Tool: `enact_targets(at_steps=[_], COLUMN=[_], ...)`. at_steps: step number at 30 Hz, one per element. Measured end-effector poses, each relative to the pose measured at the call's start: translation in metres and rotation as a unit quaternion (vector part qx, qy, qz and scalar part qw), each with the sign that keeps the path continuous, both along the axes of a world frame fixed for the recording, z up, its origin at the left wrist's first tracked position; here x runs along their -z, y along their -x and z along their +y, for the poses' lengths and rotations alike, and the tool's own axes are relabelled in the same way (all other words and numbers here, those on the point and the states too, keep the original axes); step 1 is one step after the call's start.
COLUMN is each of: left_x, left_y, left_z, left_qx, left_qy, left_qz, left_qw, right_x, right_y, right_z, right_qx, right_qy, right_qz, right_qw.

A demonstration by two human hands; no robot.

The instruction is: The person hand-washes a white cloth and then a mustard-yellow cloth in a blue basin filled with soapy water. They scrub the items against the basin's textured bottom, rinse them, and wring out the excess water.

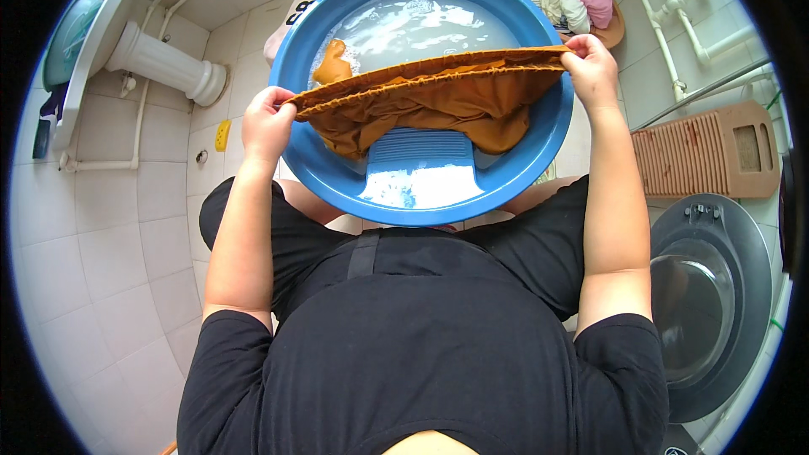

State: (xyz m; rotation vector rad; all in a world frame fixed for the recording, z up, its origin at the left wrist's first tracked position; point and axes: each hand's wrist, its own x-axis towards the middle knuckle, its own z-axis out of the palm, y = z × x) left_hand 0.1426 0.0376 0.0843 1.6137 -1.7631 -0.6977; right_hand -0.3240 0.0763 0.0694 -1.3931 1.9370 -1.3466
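A wet orange-brown garment (455,93) with a gathered, elastic-looking waistband is stretched taut across a large blue washtub (548,147). My left hand (265,126) pinches one end of the band by the tub's left rim. At the right rim, my right hand (594,72) grips the other end, slightly farther from me. The garment's lower folds hang into the tub, over the far end of its built-in ribbed washboard (419,167). Cloudy, sudsy water (421,25) lies behind the band. A bit of brown cloth (334,63) pokes up there at the left.
Beyond the tub at the right, a brown basin (622,29) holds pink and pale laundry. A tan washboard (699,152) leans at the right, above a dark oval lid-like object (716,303). White pipes run along the walls; a white sink pedestal (168,63) stands left.
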Motion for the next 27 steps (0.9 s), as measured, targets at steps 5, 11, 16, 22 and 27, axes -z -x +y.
enact_targets(at_steps=[5,11,16,22,27], left_x=[0.016,0.016,-0.016,-0.03,-0.033], left_y=[-0.046,-0.046,0.025,0.029,0.045], left_z=[-0.018,-0.013,0.023,0.04,0.057], left_qx=[-0.019,0.047,0.207,0.096,0.063], left_qy=[0.058,0.046,0.04,-0.329,-0.38], left_qz=[0.01,0.029,0.066,0.422,0.495], left_qw=[0.998,0.997,0.975,0.839,0.778], right_x=[0.018,0.014,-0.015,-0.028,-0.031], right_y=[0.033,0.02,-0.041,-0.046,-0.083], right_z=[0.001,0.001,0.016,0.033,0.04], right_qx=[0.093,0.075,-0.069,-0.322,-0.363], right_qy=[0.039,0.053,0.008,-0.243,-0.053], right_qz=[-0.006,-0.047,-0.091,0.047,0.236], right_qw=[0.995,0.995,0.993,0.914,0.9])
